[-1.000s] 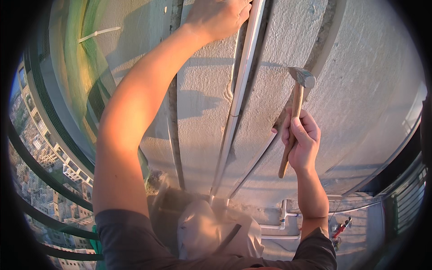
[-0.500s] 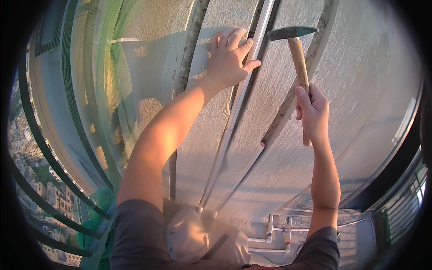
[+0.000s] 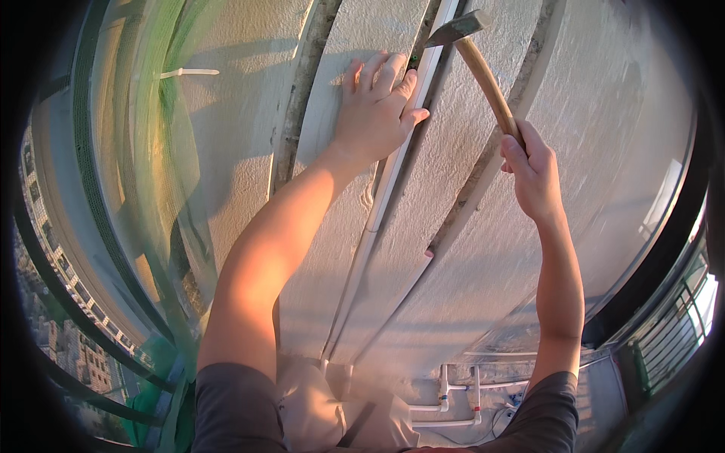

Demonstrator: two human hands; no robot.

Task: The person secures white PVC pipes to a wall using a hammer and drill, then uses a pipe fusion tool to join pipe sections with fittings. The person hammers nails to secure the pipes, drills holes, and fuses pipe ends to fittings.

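My left hand (image 3: 377, 113) rests with fingers spread on the rough white wall (image 3: 468, 113), against the left side of a white pipe (image 3: 381, 204) lying in a long groove. A small green item (image 3: 414, 59) shows in that groove just above my fingertips; what it is I cannot make out. My right hand (image 3: 529, 166) grips the wooden handle of a hammer (image 3: 457, 30), whose metal head is raised over the pipe, up and right of my left hand.
Other grooves (image 3: 487, 174) run along the wall. On the left, green netting (image 3: 174, 151) and a white tie (image 3: 189, 72) hang beside black railings (image 3: 91, 302), with buildings beyond. White pipes (image 3: 423, 423) lie along the floor below; another railing (image 3: 672, 332) stands at lower right.
My left hand has come down from the top of the view and spread out beside the pipe. The hammer has moved up and left, its head now over the pipe.
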